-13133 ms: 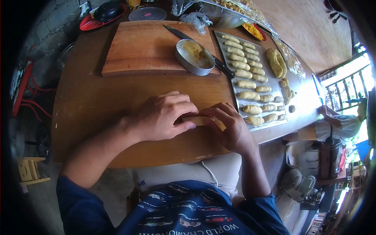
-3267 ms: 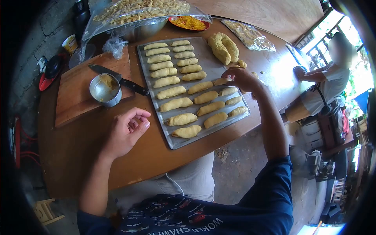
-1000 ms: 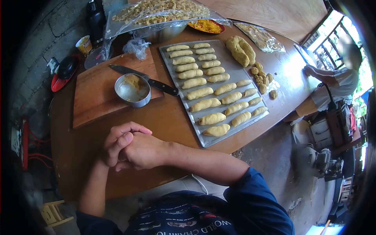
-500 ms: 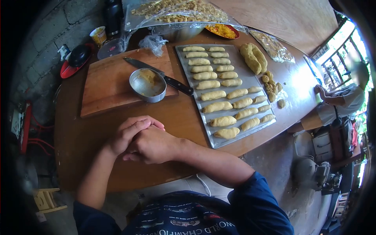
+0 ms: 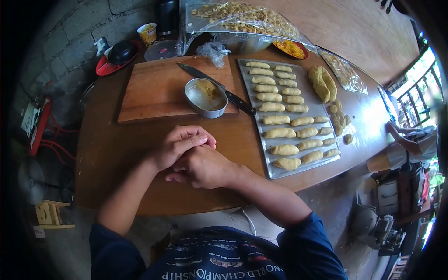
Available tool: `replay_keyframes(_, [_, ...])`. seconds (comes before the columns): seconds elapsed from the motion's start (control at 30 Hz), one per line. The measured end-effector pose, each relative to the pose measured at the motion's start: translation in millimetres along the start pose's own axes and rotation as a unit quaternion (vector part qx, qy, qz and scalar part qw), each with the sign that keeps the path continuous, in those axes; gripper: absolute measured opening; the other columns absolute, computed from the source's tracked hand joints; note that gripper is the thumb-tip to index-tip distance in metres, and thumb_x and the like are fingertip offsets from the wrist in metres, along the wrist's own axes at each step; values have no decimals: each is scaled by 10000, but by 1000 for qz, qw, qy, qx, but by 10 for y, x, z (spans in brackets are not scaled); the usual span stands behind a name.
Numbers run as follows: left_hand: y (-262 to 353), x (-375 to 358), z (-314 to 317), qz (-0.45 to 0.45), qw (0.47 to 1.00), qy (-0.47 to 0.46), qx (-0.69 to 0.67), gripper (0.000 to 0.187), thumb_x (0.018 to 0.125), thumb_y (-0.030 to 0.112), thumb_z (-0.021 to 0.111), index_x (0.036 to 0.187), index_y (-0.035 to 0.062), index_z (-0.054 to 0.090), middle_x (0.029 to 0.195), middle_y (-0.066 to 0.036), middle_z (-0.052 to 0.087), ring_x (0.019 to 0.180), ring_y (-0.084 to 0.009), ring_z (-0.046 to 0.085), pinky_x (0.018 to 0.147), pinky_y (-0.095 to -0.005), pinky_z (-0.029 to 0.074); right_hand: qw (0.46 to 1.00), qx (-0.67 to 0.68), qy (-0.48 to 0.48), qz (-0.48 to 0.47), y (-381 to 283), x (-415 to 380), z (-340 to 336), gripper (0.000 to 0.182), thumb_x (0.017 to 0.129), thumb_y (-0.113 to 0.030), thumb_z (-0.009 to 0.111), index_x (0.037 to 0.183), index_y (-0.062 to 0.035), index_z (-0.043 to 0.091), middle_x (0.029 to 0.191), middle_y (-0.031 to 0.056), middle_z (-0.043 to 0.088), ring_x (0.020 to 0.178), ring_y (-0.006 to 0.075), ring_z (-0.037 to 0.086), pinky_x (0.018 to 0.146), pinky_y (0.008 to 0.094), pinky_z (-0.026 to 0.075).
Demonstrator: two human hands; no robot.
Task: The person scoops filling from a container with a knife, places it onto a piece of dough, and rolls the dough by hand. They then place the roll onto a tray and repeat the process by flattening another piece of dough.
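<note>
My left hand lies over the top of my right hand. The two are pressed together above the near part of the table, fingers bent around each other, and whatever may lie between the palms is hidden. Just ahead of them a round metal tin, smeared inside with something yellowish, rests on the wooden cutting board. A black-handled knife lies behind the tin, angled across the board. On the right, a metal baking tray carries rows of rolled dough pieces.
Beyond the tray sit a large dough lump and several small dough balls. A plastic-covered tray of diced pieces, a red dish of shredded yellow food and a cup stand farther back. Another person is at the right.
My view has shifted, so the table and its things appear farther right. Both hands stay clasped together, with only a slight change in how they lie.
</note>
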State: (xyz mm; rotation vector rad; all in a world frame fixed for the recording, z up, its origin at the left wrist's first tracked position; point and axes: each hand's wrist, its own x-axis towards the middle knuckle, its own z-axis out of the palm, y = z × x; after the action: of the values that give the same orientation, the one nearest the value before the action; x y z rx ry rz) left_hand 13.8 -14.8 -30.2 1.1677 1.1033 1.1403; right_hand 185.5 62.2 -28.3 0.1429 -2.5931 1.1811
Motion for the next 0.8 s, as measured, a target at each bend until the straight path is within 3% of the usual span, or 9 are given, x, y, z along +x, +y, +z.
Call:
replay_keyframes(0.13, [9, 3, 9, 2, 1000, 17, -1, 346, 1170, 270, 637, 1203, -34, 797, 1185, -130, 818, 1158, -181, 749, 1075, -348, 576, 998, -58, -21, -6, 190, -17, 64, 224, 1030, -261, 849, 1174, -97, 898, 1019, 135, 845, 988, 319, 803, 912, 457, 611])
replay_keyframes(0.2, [36, 5, -57, 1, 1000, 21, -4, 327, 1165, 250, 637, 1192, -35, 795, 1183, -146, 817, 1160, -197, 759, 1075, -362, 585, 990, -95, 57, -92, 266, -10, 110, 216, 1009, -191, 836, 1201, -102, 876, 1087, 136, 830, 1071, 324, 789, 939, 467, 604])
replay_keyframes(0.37, [15, 4, -97, 38, 996, 76, -33, 308, 1184, 292, 681, 1110, 3, 757, 1194, -125, 819, 1178, -186, 767, 1088, -359, 589, 991, -50, 100, -68, 123, 8, -49, 102, 1010, -130, 814, 1097, -78, 827, 1043, 147, 810, 1039, 358, 767, 940, 481, 597])
replay_keyframes(0.43, [-35, 0, -189, 46, 995, 89, -20, 361, 1188, 372, 687, 1058, 37, 722, 1145, -80, 799, 1100, -161, 760, 1035, -352, 600, 988, -14, 152, 37, 25, 0, -117, 74, 1022, -156, 830, 1071, -101, 822, 909, 137, 785, 948, 362, 762, 917, 483, 592])
replay_keyframes(0.47, [-66, -18, -280, 30, 992, 118, 11, 365, 1190, 385, 685, 1047, 51, 718, 1072, -49, 773, 1042, -140, 744, 977, -337, 599, 974, -78, 208, -34, 143, 15, -142, 86, 1018, -186, 858, 1055, -119, 820, 813, 135, 754, 888, 367, 753, 914, 481, 588])
replay_keyframes(0.53, [-136, 40, -345, 53, 986, 145, 63, 391, 1203, 419, 666, 998, 87, 703, 858, 14, 679, 825, -84, 659, 775, -289, 551, 971, -109, 211, -9, 143, -45, -389, 133, 994, -198, 864, 1064, -97, 815, 905, 138, 791, 930, 382, 768, 954, 497, 586])
replay_keyframes(0.63, [-109, 11, -410, 27, 986, 152, 68, 429, 1215, 409, 645, 926, 94, 681, 775, 14, 642, 750, -71, 622, 702, -277, 505, 909, -279, 310, -18, 114, -265, -861, 123, 979, -99, 861, 1093, -107, 814, 1041, 95, 835, 959, 339, 785, 982, 465, 604])
replay_keyframes(0.73, [-75, 18, -369, 57, 977, 153, 138, 512, 1208, 396, 654, 794, 95, 640, 718, 7, 640, 683, -64, 583, 663, -275, 469, 879, -325, 331, 108, 295, -902, -1749, 241, 975, -16, 837, 1199, -103, 846, 1195, 87, 863, 1091, 274, 821, 1007, 420, 640])
replay_keyframes(0.8, [-55, 39, -341, 62, 973, 150, 162, 534, 1202, 389, 666, 759, 93, 628, 696, 10, 631, 672, -62, 580, 656, -273, 463, 838, -361, 342, 223, 391, -1440, -2427, 202, 1036, -166, 826, 1215, -74, 845, 1186, 127, 863, 1066, 281, 829, 981, 426, 648])
